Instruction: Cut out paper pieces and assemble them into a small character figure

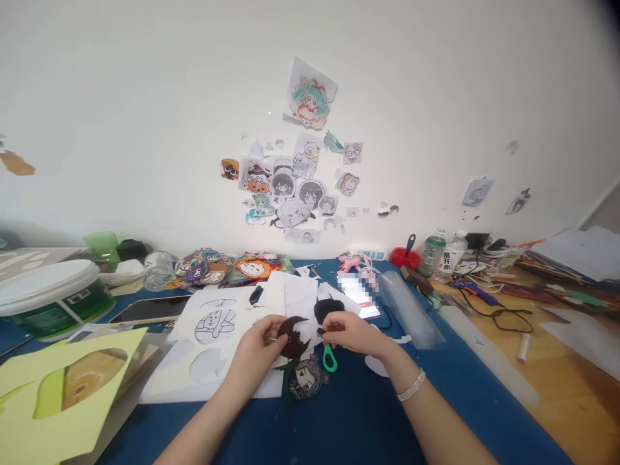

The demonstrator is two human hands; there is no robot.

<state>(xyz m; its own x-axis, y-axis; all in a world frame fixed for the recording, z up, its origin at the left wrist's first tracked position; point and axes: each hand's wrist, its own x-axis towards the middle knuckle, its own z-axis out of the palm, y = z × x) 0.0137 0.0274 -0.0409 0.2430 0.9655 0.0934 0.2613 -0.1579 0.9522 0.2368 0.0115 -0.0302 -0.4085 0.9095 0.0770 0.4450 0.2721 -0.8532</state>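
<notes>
My left hand (pixel 268 342) is closed on the edge of a dark brown cut-out (pixel 293 342) with a jagged, hair-like outline. To its right, my right hand (pixel 346 330) pinches something small and dark at its fingertips, too small to make out. Green-handled scissors (pixel 330 359) lie just below my right hand, their blades hidden. A grey-and-black character cut-out (pixel 309 376) rests on the blue mat under the hands. Behind my right fingers sits a black piece (pixel 328 310). White paper with a line-drawn figure (pixel 214 323) is beside my left hand.
A white-lidded green tub (pixel 53 300) and a yellow sheet with a cut hole (pixel 111 387) stand at left. Finished-looking character pieces (pixel 206 266) lie at the back. A lit phone (pixel 358 297), clear plastic roll (pixel 409 307), red bowl (pixel 404 258) and bottles (pixel 433 253) are to the right.
</notes>
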